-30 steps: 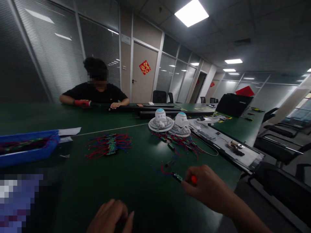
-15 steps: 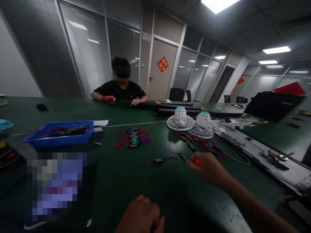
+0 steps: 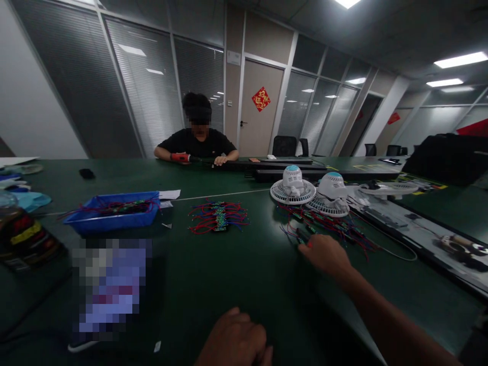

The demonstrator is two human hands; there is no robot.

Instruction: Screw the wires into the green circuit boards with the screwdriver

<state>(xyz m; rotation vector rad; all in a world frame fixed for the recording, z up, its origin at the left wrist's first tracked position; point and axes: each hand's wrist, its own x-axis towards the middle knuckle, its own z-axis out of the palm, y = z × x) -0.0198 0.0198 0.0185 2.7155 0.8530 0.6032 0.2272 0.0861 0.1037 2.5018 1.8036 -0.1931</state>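
My right hand (image 3: 326, 254) is closed around a slim dark tool (image 3: 303, 235) with an orange-red part; its exact kind is hidden by the fingers. The tool's dark end reaches to loose wires at the near edge of a pile of small green circuit boards (image 3: 331, 223) with red and blue leads. My left hand (image 3: 238, 338) lies low at the bottom edge, fingers curled in, with nothing showing in it. Beyond it, several wired circuit boards (image 3: 220, 216) lie stacked in a neat row on the green table (image 3: 213, 269).
A blue tray (image 3: 114, 222) of wired boards stands left, near a dark-labelled bottle (image 3: 28, 239) and a blurred-out package (image 3: 114, 290). Two white fans (image 3: 293, 185) stand behind the pile, with a long open housing (image 3: 412, 223) at right. Across the table sits a person (image 3: 198, 137) holding a red tool.
The wired circuit boards that lay apart left of my right hand are now beside the pile. My right hand has moved slightly forward. The view has turned left; my left hand stays curled.
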